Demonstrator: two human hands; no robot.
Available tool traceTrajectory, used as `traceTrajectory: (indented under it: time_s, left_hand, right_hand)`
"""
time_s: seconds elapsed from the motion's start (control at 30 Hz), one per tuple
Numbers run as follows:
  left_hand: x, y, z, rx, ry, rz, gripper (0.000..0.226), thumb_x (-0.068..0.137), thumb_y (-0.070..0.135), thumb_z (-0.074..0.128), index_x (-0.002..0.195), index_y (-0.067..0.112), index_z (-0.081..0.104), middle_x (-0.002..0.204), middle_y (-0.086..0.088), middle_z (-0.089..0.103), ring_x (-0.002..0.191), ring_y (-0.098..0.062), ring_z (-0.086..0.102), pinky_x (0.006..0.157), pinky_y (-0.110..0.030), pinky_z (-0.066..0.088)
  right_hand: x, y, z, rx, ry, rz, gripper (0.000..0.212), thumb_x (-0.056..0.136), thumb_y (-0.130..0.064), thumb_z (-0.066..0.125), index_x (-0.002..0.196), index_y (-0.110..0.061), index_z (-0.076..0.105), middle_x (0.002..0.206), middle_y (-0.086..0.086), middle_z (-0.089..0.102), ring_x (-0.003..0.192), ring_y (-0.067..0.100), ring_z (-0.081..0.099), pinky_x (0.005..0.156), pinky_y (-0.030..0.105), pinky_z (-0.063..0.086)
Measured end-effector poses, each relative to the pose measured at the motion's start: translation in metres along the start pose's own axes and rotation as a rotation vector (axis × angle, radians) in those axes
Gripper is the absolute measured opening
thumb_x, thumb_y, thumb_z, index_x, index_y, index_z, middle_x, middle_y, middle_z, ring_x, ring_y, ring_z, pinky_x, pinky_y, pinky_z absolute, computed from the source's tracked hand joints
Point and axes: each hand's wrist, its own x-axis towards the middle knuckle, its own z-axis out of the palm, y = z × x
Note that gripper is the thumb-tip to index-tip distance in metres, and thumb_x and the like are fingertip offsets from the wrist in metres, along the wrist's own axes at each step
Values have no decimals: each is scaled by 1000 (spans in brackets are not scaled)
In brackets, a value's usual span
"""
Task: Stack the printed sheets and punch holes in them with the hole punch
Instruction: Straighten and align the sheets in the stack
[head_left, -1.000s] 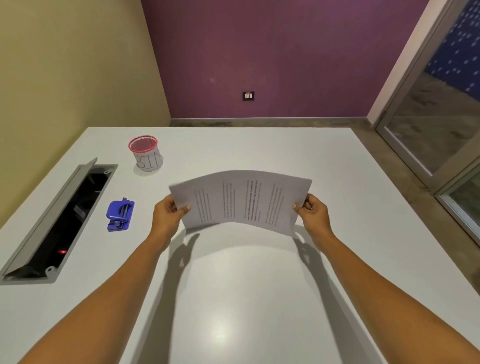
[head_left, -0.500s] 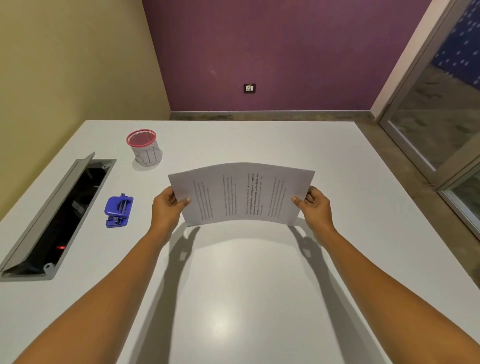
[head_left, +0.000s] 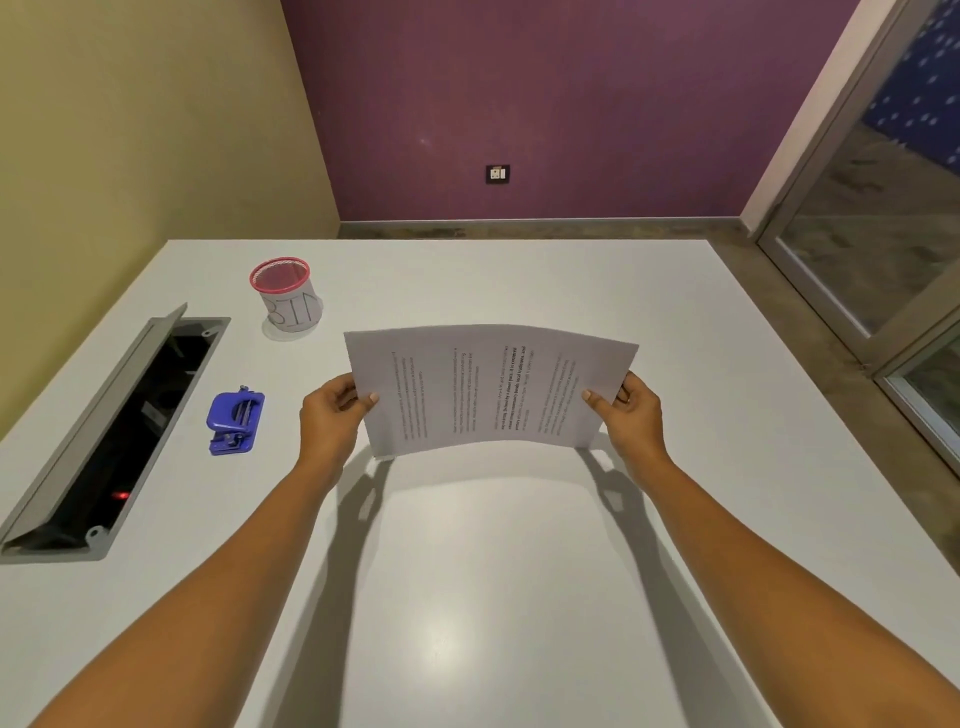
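Sheets (head_left: 488, 389) between left hand (head_left: 332, 415), right hand (head_left: 632, 415)

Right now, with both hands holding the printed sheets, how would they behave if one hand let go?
Probably floppy: the printed sheets bow between the left hand and right hand, so a freed end would likely droop. Likely light, since thumb-and-finger pinches at the side edges carry them. They may slide apart, as nothing visible binds them.
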Motion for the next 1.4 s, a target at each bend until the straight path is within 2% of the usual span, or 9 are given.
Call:
traceTrajectory:
  time_s: [0.17,0.33,0.5,0.63,0.8,0.9,1.0,1.23,1.4]
  left_hand:
    - [0,-3,1,-1,-7,-15,24,86,3,58,109,4,65,105,-5,66,94,-23,62,83,-30,46]
    - [1,7,4,-83,16,17,21,86,0,57,103,10,65,104,-3,65,89,-19,63,77,-20,47]
    - [-5,1,3,-61,-31,2,27,84,1,60,110,5,63,105,-1,66,91,-15,63,71,-14,47]
    - [-6,0,6,-41,-21,-3,23,85,2,59,107,4,65,103,-3,66,86,-17,62,67,-14,46]
    - [-3,7,6,-77,7,41,21,85,1,58,103,10,64,103,0,65,85,-14,61,69,-14,45]
    - [-5,5,4,-92,-26,34,27,83,-1,61,108,9,64,103,2,66,88,-9,63,73,-15,46]
    - [-7,-1,3,-87,-42,15,32,82,-2,62,112,5,62,107,-1,65,94,-14,63,81,-21,47]
    - [-9,-1,3,-76,-14,33,24,84,-2,58,107,2,64,108,-7,65,95,-20,62,87,-28,46]
    - [-16,-14,2,36,-91,-25,30,83,-1,61,113,1,62,109,-4,64,98,-21,61,89,-31,47]
  right_hand:
    - [0,4,0,-45,35,0,24,86,-8,61,110,-11,60,104,-2,64,94,17,62,86,31,51]
    - [1,-2,0,33,64,-49,20,86,-8,61,102,-21,60,100,-6,66,88,4,64,67,8,51]
    - [0,5,-4,-4,22,-34,22,84,-4,62,104,-14,59,104,0,65,93,12,63,83,22,50]
    - [-1,6,-2,-43,47,-47,14,87,-2,58,89,-16,60,85,-9,65,79,2,62,69,8,51]
    - [-2,0,-2,6,107,-95,13,87,-2,58,88,-15,59,87,-6,65,80,0,62,66,2,48]
    - [-4,1,-4,18,97,-92,14,86,-4,60,94,-14,59,93,-2,65,84,3,62,67,5,50]
    - [-7,5,-5,-5,80,-63,20,85,-6,62,103,-14,59,98,-5,64,87,7,62,70,10,50]
    - [-6,2,-4,-28,92,-49,14,87,-8,59,92,-21,61,91,-9,65,81,3,62,71,15,50]
    - [-5,10,-9,-234,56,28,33,86,-9,62,118,-8,58,113,6,64,102,19,59,89,30,48]
